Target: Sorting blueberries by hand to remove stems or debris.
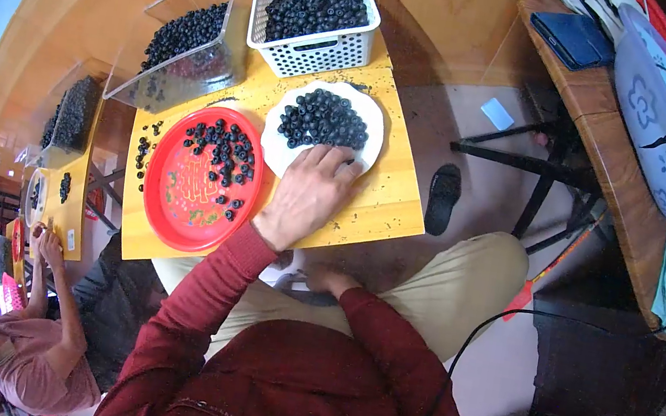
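My left hand point(314, 192) reaches over the near edge of a white plate point(273, 155) heaped with blueberries point(325, 118). Its fingers are bent down against the nearest berries, and the fingertips are hidden, so what they hold cannot be seen. Low by my lap, just past the table's front edge, is my right hand point(326, 280); its fingers are mostly out of sight. Left of the white plate lies a red oval tray point(174, 222) with loose blueberries point(228, 152) scattered over its far half and right side.
Behind the plates stand a white perforated basket point(309, 56) and a clear bin point(130, 84), both holding blueberries. Loose berries and dark bits lie on the yellow table point(389, 182). A co-worker point(34, 361) sits at another table, left. A wooden table point(614, 139) stands right.
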A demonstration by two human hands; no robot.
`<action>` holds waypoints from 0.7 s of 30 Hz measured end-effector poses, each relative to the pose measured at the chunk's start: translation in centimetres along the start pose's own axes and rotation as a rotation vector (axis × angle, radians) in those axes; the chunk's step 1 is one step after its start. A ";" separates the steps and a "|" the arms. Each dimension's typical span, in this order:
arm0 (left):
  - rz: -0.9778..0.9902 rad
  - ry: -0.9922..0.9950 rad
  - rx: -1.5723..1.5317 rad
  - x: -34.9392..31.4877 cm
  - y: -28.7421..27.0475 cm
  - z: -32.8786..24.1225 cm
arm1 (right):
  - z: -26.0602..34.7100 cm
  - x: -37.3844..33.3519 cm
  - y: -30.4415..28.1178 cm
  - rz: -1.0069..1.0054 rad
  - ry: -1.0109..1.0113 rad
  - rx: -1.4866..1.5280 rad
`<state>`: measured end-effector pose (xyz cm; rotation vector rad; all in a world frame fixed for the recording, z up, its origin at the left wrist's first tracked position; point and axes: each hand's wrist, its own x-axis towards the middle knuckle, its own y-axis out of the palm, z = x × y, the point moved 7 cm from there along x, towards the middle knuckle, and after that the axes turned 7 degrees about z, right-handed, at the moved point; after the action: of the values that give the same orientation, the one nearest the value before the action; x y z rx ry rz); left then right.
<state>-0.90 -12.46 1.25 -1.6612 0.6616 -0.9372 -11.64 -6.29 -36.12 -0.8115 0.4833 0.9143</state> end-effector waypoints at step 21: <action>-0.068 -0.065 -0.253 -0.8 -0.6 0.9 | 3.3 -2.3 -3.0 -0.025 -0.061 -0.039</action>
<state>-0.63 -11.18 1.50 -1.9404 0.7060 -0.8702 -10.19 -5.93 -31.31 -0.8214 0.4022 0.9248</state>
